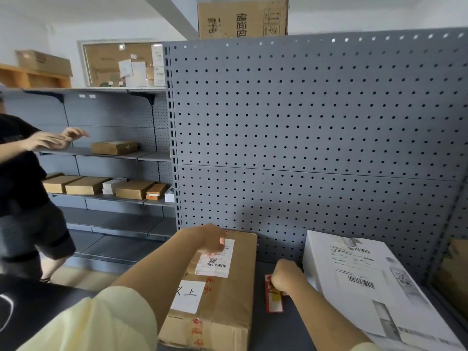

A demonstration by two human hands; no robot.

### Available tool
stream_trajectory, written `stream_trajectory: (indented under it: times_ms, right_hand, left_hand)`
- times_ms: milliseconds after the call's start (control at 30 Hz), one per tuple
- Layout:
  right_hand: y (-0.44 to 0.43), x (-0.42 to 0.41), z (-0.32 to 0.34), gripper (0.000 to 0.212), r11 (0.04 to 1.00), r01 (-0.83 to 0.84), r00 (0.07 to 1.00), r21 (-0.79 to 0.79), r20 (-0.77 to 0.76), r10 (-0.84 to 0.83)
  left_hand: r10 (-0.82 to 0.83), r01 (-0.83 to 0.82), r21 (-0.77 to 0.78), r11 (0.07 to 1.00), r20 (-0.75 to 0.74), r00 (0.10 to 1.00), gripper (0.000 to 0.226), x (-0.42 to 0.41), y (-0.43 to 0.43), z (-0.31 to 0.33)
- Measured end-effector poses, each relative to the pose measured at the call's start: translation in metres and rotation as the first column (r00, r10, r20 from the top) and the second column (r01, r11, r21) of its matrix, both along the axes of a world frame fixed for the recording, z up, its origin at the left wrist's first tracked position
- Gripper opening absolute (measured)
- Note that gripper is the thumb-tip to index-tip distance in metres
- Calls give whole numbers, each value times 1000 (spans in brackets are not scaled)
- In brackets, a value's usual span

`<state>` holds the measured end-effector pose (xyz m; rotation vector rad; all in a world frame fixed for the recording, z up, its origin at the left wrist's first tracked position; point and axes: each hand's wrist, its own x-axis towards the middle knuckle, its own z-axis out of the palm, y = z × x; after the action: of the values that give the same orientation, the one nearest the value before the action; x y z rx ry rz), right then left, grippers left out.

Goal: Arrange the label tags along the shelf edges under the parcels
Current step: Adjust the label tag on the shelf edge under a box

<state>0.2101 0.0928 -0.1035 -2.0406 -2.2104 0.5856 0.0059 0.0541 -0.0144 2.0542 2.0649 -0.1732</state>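
Note:
On the grey shelf [276, 330] lies a brown cardboard parcel [235, 295] with a white shipping label and a white square sticker. My left hand [211, 240] rests on top of it, fingers on the shipping label, holding nothing. To the right lies a large white parcel [364, 282] with barcodes. Between the two parcels, my right hand [287, 276] is closed over the upper end of a red and white label tag [273, 300] that lies flat on the shelf.
A grey pegboard back panel [304, 138] rises right behind the parcels. At the left, another shelving unit [109, 198] holds several cardboard boxes; another person [22, 173] in dark clothes stands there with arms stretched toward it. A big carton [240, 19] sits atop the pegboard.

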Motion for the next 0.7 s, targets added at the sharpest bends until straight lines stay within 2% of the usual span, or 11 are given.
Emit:
stream_trajectory:
  times_ms: [133,200,300,400,500,567,700]
  right_hand:
    - [-5,4,12,23,997,1,994,74,-111,7]
    - [-8,8,21,33,995,-10,985,103,-168,28]
    - [-16,15,36,47,983,-78,980,164,-168,105]
    - [-26,22,50,36,960,-80,963,268,-227,144]
    - [-35,26,59,13,928,0,928,373,-345,139]
    - [-43,27,61,1,906,11,921,424,-358,156]
    - [-64,27,57,5,887,27,899,461,-400,180]
  left_hand:
    - [-5,4,21,1000,63,998,35,5,-6,7]
    - [-24,23,28,999,38,999,32,8,-10,13]
    - [-36,35,36,999,14,999,31,16,-18,22]
    - [-47,47,51,998,-3,999,30,24,-28,31]
    - [-45,46,66,997,-21,999,32,28,-41,37]
    - [-35,37,76,996,-23,999,35,30,-50,38]
    - [-4,7,63,998,-35,999,34,32,-74,35]
